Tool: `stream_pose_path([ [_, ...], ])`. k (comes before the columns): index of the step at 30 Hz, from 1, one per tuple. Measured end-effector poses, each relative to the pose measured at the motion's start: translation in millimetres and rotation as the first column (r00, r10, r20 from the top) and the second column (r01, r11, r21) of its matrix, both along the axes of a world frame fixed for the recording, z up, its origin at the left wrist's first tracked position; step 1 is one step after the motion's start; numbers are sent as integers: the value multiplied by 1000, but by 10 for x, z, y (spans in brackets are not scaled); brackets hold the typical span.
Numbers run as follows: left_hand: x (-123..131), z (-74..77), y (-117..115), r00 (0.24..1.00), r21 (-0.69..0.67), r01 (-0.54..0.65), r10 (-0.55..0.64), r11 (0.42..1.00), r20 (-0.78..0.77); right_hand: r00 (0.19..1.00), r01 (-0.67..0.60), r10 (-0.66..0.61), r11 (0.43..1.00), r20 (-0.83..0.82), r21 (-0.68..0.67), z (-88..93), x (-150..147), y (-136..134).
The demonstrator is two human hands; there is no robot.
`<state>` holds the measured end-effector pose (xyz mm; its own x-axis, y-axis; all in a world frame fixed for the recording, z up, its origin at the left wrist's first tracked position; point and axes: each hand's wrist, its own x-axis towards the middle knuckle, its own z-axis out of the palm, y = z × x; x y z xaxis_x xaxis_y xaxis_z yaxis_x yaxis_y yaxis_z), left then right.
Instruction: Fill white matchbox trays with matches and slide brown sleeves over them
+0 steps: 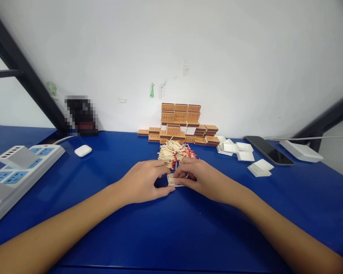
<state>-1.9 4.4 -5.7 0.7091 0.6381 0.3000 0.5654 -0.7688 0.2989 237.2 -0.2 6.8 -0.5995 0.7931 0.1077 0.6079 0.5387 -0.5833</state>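
A small white matchbox tray (pixel 172 180) with some matchsticks in it lies on the blue table in front of me. My left hand (pixel 145 180) grips its left end, thumb at the near edge and fingers at the far edge. Over the tray's right part, my right hand (pixel 198 177) has its thumb and fingers pinched together on matchsticks, and it hides much of the tray. Just behind both hands is a loose heap of red-tipped matches (pixel 171 152). Orange-brown matchboxes (pixel 180 116) are stacked against the wall beyond the heap.
Several empty white trays (pixel 231 146) lie to the right, with another group of trays (pixel 260 167) nearer. Beyond them are a phone (pixel 270 151) and a white device (pixel 301 151). On the left are a white earbud case (pixel 83 150) and a power strip (pixel 53 152) with plugged-in chargers.
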Motion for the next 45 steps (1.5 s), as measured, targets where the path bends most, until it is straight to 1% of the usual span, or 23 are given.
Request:
stream_pose_path([
  [2, 0, 3, 0, 1000, 0, -1, 1, 1000, 0, 1000, -13, 13, 1000, 4, 2, 16, 9, -3],
  [5, -3, 13, 3, 1000, -2, -5, 5, 1000, -15, 1000, -7, 8, 999, -7, 40, 64, 60, 8],
  [8, -8, 24, 7, 1000, -2, -12, 12, 1000, -28, 1000, 30, -30, 998, -4, 54, 142, 164, 27],
  [11, -9, 28, 9, 999, 0, -14, 14, 1000, -30, 994, 85, -84, 996, 65, 1, 197, 280, 43],
  [14, -8, 28, 5, 999, -6, -15, 15, 1000, -39, 992, 92, -84, 992, 89, -91, 192, 328, 49],
  [17, -5, 27, -1, 999, 0, -19, 19, 1000, -44, 997, 74, -73, 989, 9, -131, 158, 262, 33],
  [21, 1, 20, 2, 1000, 1, -5, 5, 1000, -31, 985, 79, -101, 986, -142, -149, 128, 92, -23],
  [24, 2, 11, 9, 1000, 3, 2, -2, 1000, -18, 985, 18, -44, 988, -168, -150, 114, 17, -58],
  [26, -3, 7, 11, 1000, 7, 5, -5, 1000, -18, 987, -35, 12, 989, -160, -143, 110, 9, -67],
  [28, -9, 5, 12, 1000, 10, 11, -11, 1000, -17, 986, -48, 26, 990, -162, -134, 112, 22, -65],
  [30, -14, 5, 11, 1000, 5, 10, -9, 1000, -15, 987, -11, -5, 995, -163, -97, 117, 42, -56],
  [33, -13, 11, 6, 1000, -11, -2, 1, 1000, -23, 995, 49, -47, 999, -93, 20, 110, 61, -41],
  [36, -6, 15, 3, 1000, -11, -1, 1, 1000, -25, 999, 40, -40, 994, 1, 98, 71, 58, -37],
  [40, 2, 11, 10, 999, -9, 5, -6, 1000, -34, 1000, -10, 9, 997, 13, 82, 19, 52, -41],
  [45, -12, 1, 20, 999, -11, 10, -11, 1000, -48, 996, 21, -29, 995, 82, 96, 45, 82, -37],
])
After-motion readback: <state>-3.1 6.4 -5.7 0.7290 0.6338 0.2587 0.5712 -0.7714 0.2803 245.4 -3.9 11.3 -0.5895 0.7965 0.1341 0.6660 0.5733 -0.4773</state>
